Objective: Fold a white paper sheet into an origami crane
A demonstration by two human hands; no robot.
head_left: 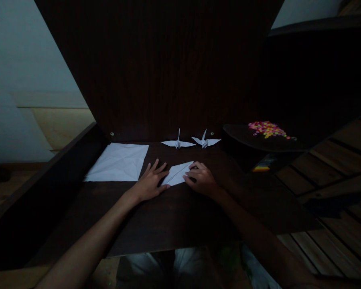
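A folded white paper (178, 174), roughly diamond-shaped with a slit-like seam running along its long diagonal, lies on the dark tabletop between my hands. My left hand (151, 181) is spread, with its thumb and fingertips resting on the paper's left corner. Bent fingers of my right hand (202, 178) grip the right end of the same paper. Behind it stand two white origami cranes, a left crane (178, 143) and a right crane (205, 142), wings outstretched. To the left of my left hand a creased white sheet (117, 162) lies flat.
On a rounded side shelf (237, 134) at the right sits a heap of small colorful pieces (267, 129). A tall dark panel (168, 72) rises behind the tabletop (168, 224). A low dark side board (45, 196) borders the left. Wooden slats (333, 172) show at right.
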